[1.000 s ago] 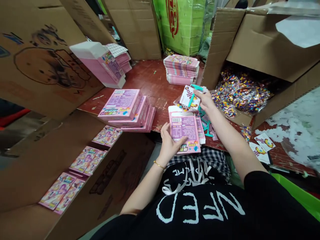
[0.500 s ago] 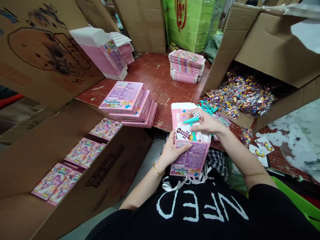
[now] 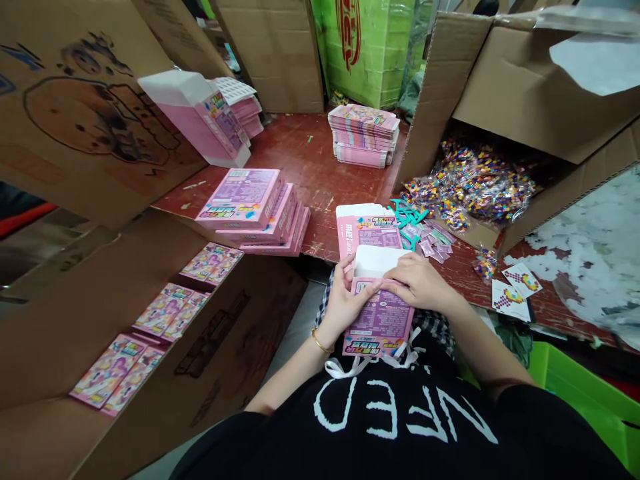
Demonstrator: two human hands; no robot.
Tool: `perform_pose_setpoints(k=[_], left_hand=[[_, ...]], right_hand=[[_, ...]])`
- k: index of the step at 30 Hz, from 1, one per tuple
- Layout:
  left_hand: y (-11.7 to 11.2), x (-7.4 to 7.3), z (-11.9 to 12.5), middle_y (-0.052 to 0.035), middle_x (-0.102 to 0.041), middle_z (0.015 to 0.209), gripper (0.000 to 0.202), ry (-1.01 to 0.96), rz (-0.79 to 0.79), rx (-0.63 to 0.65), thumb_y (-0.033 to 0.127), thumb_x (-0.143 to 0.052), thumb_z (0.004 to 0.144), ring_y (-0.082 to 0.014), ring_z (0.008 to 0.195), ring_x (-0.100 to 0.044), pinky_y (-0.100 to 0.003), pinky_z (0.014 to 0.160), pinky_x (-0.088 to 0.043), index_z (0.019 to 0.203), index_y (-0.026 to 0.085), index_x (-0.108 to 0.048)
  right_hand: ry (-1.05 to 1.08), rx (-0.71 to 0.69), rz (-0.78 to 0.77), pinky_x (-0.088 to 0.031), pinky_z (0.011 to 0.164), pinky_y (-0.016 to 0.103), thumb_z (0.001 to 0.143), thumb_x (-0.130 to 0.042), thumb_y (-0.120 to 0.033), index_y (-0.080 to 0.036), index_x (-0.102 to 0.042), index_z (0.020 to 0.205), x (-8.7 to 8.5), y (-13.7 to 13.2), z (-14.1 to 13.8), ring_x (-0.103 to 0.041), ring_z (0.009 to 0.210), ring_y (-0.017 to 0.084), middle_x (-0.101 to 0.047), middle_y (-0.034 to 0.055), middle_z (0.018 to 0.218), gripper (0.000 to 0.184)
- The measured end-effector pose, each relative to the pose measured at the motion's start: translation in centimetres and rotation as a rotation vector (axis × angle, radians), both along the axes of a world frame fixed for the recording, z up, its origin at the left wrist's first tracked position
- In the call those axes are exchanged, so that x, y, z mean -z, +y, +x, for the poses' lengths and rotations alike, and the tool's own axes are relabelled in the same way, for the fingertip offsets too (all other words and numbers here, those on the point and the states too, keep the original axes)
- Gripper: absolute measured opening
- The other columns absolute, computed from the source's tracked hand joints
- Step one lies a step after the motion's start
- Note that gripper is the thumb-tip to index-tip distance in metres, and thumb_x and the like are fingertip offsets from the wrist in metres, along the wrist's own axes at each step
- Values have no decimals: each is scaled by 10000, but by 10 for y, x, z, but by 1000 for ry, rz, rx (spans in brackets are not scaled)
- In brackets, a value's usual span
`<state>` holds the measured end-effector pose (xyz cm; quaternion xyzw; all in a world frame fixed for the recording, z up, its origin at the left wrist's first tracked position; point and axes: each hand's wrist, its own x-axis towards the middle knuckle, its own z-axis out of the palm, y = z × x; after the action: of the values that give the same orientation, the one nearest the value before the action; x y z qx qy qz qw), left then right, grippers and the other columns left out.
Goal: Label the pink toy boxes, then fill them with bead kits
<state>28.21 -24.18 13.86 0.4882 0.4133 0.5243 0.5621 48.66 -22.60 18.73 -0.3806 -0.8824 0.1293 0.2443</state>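
A pink and purple cardboard box [image 3: 381, 317] rests against my lap, its white end flap [image 3: 380, 259] standing up. My left hand [image 3: 347, 298] grips the box on its left side, thumb across the printed face. At the mouth on the right, my right hand [image 3: 417, 283] has its fingers closed on the box's edge. What lies inside is hidden by the hands and flap. Just beyond is another pink box [image 3: 377, 227] on the table edge. Teal plastic pieces [image 3: 407, 219] and small purple packets [image 3: 436, 241] lie to its right.
Pink boxes are stacked [image 3: 250, 207] on the red table [image 3: 300, 153], with flat cartons [image 3: 364, 133] behind. A large carton [image 3: 200, 353] at left holds finished-looking boxes [image 3: 107, 370]. At right, an open carton [image 3: 540, 120] spills bead bags [image 3: 480, 187] near pattern cards [image 3: 510, 300].
The teal piece, small white part and pattern card at the box mouth are out of sight. My right hand has moved down onto the box edge, and the flap now stands up.
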Motion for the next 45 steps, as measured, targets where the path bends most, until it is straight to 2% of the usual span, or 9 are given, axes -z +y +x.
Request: perform_pose_setpoints(k=[6, 11, 16, 19, 22, 27, 37, 41, 45], left_hand=[[1, 11, -7, -112, -651, 1209, 912, 47, 22, -17, 424, -818, 743, -242, 1012, -699, -387, 884, -569, 1446, 255, -262], [4, 17, -16, -81, -640, 1154, 669, 195, 132, -81, 411, -782, 782, -200, 969, -666, -331, 858, -533, 1324, 228, -435], [10, 22, -21, -5, -563, 800, 327, 307, 218, -25, 462, -659, 872, -142, 749, -570, -277, 745, -475, 748, 180, -550], [10, 27, -17, -29, -593, 970, 284, 175, 311, -137, 405, -738, 818, -166, 907, -608, -301, 843, -484, 871, 197, -551], [10, 27, -15, -41, -642, 1026, 481, 66, 354, -194, 349, -781, 788, -185, 976, -643, -361, 923, -489, 1154, 245, -487], [12, 13, -17, -62, -661, 898, 257, 186, 393, -25, 435, -723, 827, -215, 896, -651, -376, 862, -499, 856, 193, -640], [12, 9, -8, -56, -621, 919, 288, 234, 328, -110, 393, -677, 875, -206, 949, -628, -378, 910, -488, 699, 187, -580], [13, 18, -8, -76, -636, 1066, 238, 313, 302, -133, 384, -729, 832, -230, 1084, -613, -445, 1027, -452, 917, 197, -609], [6, 11, -17, -114, -615, 1213, 845, 285, 103, 98, 349, -874, 667, -257, 1116, -640, -462, 984, -520, 1338, 223, -376]], right_hand=[[127, 224, 124, -345, 1068, 528, 899, -650, -430, -230, -676, 698, 33, -9, 13, -565, 1122, 278, -658, 75, 1062, 284], [477, 357, 40, -349, 1145, 558, 816, -743, -442, -270, -524, 1331, 56, -21, 14, -314, 1449, 336, -333, 148, 1524, 585], [856, 276, -341, -550, 962, 432, 853, -671, -515, -248, -574, 1101, 80, -26, -7, -603, 1196, 263, -498, 139, 1330, 378], [947, 321, -327, -559, 936, 423, 839, -683, -509, -248, -571, 1022, 87, -30, -23, -647, 1085, 247, -577, 116, 1151, 337], [1018, 412, -212, -554, 933, 445, 801, -733, -495, -273, -490, 1215, 83, -34, -30, -657, 1036, 249, -625, 95, 1056, 529], [810, 259, -145, -541, 849, 444, 836, -717, -470, -245, -702, 878, 57, -29, -21, -658, 888, 251, -674, 78, 862, 229], [886, 254, -535, -542, 898, 392, 810, -753, -451, -244, -778, 820, 49, -5, 1, -682, 927, 208, -745, 63, 921, 209], [818, 135, -553, -588, 853, 381, 728, -838, -390, -246, -787, 890, 51, -12, 2, -690, 1038, 228, -736, 81, 1103, 223], [845, 184, -423, -575, 914, 376, 752, -829, -336, -237, -778, 894, 45, -10, 3, -695, 1027, 216, -743, 74, 1046, 180]])
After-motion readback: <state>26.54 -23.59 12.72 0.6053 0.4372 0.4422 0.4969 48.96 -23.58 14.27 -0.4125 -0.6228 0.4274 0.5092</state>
